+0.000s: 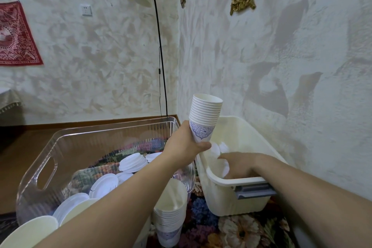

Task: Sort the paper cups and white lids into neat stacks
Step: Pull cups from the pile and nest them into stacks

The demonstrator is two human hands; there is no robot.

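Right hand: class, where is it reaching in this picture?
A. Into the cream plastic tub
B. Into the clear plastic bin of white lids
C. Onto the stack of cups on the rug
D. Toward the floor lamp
A: the right hand dips past the rim of the cream plastic tub, while the left hand holds up a stack of paper cups.

right hand point(239, 165) fingertips hidden behind cream bin point(231, 182) rim, lower cup stack point(171, 217) partly hidden by forearm

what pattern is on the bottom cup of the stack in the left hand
A blue ornate floral print on white, on the cup stack the left hand grips; head view.
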